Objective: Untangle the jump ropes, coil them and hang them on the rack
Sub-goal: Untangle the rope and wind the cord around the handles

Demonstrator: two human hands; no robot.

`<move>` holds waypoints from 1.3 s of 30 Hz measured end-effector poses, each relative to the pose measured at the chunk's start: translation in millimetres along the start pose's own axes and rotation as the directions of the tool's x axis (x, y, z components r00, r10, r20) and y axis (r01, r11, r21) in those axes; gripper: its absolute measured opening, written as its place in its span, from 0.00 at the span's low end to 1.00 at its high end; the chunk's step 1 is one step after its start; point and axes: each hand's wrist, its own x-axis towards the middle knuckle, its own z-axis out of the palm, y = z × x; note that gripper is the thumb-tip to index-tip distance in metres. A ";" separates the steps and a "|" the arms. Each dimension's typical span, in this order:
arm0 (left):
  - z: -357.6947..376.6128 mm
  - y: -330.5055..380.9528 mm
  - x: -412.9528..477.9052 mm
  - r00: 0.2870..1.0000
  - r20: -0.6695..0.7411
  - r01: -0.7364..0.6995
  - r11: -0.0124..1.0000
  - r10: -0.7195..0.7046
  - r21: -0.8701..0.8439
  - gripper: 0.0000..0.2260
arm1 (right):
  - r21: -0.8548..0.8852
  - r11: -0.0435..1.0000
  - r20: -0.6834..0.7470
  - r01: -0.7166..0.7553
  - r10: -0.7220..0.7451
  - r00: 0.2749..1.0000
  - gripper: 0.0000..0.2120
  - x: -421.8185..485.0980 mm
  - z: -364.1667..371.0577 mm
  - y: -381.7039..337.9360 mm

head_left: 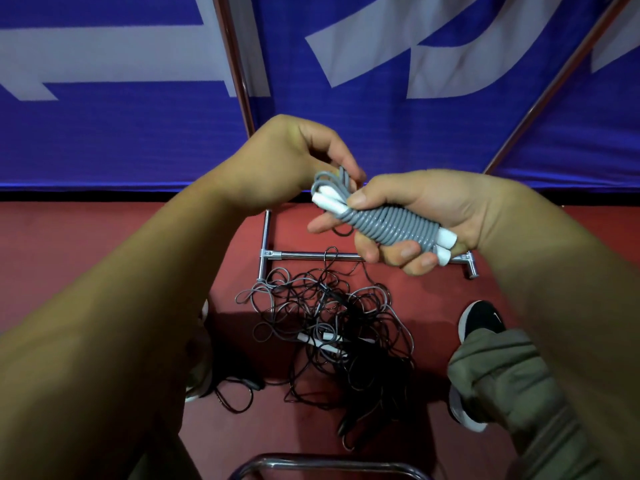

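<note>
While the right hand (433,216) wraps its fingers and thumb round the wound grey rope (388,226), the left hand (294,161) pinches the loose loops at the bundle's far end. The bundle is held up in front of the person, well above the floor (104,254). Its long axis slants from upper left down to lower right across the right palm, with white handle ends poking out at both tips. So the free end lies toward the left hand, and the body of the coil sits in the right. To my eye that free end wants tucking or cinching before the coil can hang anywhere.

The rack (311,255) stands just beyond the hands: its shiny base bar is on the floor below them, and two slanted poles rise behind, against a blue banner (121,133). I cannot see where the poles end or any rail to hang from. Straight below, the pile (329,323) of black and grey ropes lies knotted between the person's feet, a dark shoe (481,318) close beside it. Nothing stands between hands and poles.
</note>
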 end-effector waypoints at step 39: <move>3.3 -4.5 5.5 0.956 0.108 0.277 0.961 -0.274 -0.017 0.12 | -0.121 0.959 -0.705 0.257 -0.265 0.657 0.22 25.3 -16.8 -3.0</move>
